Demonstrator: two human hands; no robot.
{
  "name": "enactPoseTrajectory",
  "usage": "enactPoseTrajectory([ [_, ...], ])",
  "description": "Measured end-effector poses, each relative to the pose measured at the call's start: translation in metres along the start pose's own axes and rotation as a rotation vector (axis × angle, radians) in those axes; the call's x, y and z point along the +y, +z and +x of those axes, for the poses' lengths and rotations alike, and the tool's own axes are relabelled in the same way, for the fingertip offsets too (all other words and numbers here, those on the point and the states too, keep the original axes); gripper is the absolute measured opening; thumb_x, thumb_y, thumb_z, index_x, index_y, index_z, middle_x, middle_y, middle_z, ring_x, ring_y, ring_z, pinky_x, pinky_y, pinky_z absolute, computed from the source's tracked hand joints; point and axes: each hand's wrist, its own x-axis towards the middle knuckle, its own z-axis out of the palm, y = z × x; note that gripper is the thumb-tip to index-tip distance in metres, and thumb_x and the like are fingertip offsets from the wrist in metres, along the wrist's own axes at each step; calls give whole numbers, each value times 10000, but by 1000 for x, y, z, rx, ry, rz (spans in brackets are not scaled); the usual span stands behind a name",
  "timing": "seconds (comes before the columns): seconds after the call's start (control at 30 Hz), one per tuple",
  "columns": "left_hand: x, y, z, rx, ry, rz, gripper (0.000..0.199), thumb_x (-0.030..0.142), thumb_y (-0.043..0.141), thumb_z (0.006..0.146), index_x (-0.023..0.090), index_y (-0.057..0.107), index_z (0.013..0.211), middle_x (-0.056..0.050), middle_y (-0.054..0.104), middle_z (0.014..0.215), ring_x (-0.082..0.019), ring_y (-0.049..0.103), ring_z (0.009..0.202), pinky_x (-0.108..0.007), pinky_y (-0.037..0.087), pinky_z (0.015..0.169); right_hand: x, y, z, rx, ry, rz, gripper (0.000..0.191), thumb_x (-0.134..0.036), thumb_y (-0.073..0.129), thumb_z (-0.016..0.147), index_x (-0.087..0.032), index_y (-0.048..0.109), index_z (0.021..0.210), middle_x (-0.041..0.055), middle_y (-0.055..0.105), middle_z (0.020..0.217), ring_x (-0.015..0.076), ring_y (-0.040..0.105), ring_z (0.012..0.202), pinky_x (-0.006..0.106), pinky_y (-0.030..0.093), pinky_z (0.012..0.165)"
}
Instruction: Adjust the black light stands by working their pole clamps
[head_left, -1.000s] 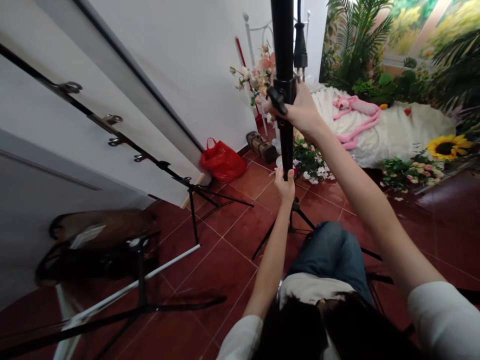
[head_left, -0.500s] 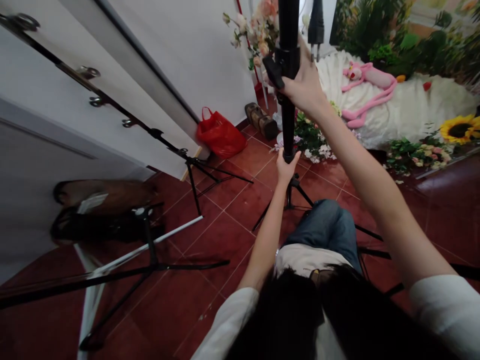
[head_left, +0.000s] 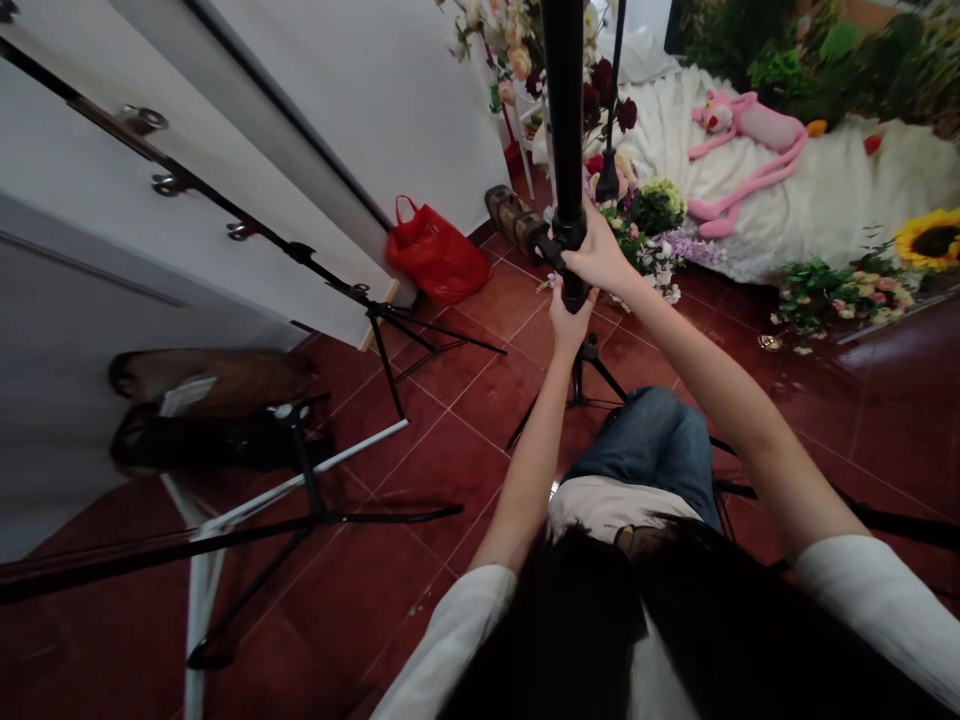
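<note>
Closer together than in the earlier frame, the right hand (head_left: 598, 258) and left hand (head_left: 568, 325) gripped a slender black metal stand pole (head_left: 564, 120) near its lower end. The pole stood upright in front of the person, its base just above a small black metal tripod (head_left: 583, 372); the left hand hid whether the two were joined. The right fingers (head_left: 579, 236) wrapped the pole beside a black clamp knob (head_left: 550, 250), while the left fingers (head_left: 564, 312) closed narrowly around its lower end. Both bare forearms reached forward and converged on the pole, the right hand placed above the left. One hand at the clamp and one below it appeared to give steady two-point control of the pole's upright line. Left of the pole lay a red plastic bag (head_left: 436, 252), and a second black tripod stand (head_left: 386, 350) stood on the dark red tile floor (head_left: 465, 480). Right of the pole spread a white furry blanket (head_left: 825, 190) bearing a pink plush toy (head_left: 739, 140).
</note>
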Motion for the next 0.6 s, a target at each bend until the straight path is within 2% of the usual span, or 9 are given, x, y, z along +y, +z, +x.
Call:
enactPoseTrajectory([
  [0.1,9,1,-3,11,4,-3,615,679,711,722,197,605,1089,-105,718,1054,-237,682,1069,-384,550,956,2,-9,1,27,13,22,451,-359,841,696,-214,587,1040,57,699,1043,258,634,1133,412,565,977],
  [0.2,15,1,-6,23,-2,-10,634,705,697,717,198,599,1084,-103,712,1049,-231,678,1065,-368,545,949,1,-12,0,-2,4,1,451,-383,855,681,-210,587,1000,59,694,1028,257,634,1103,418,566,970],
  [0.33,21,-3,-9,22,20,2,677,713,687,721,210,568,1159,-109,689,1100,-230,668,1085,-366,533,951,-1,-17,-10,-26,-42,-57,546,-447,871,646,-203,589,1046,82,681,1121,282,598,1182,448,527,1048],
  [0.43,26,-4,-11,52,58,20,670,718,613,789,223,537,1235,-115,669,1152,-229,644,1155,-359,505,987,5,-32,-26,-77,-28,-54,597,-472,862,658,-215,581,1117,90,663,1213,273,577,1243,449,487,1104],
  [0.5,31,-2,-10,75,65,17,641,724,527,846,226,532,1249,-117,671,1149,-227,634,1184,-356,489,1007,15,-45,-38,-89,27,-37,538,-480,813,728,-223,577,1139,90,658,1235,245,574,1260,431,473,1118],
  [0.6,35,3,-5,94,60,2,639,749,425,878,216,554,1205,-116,692,1076,-227,662,1126,-363,492,993,34,-60,-53,-17,142,-30,350,-449,681,868,-215,579,1109,90,666,1210,190,596,1227,383,466,1113],
])
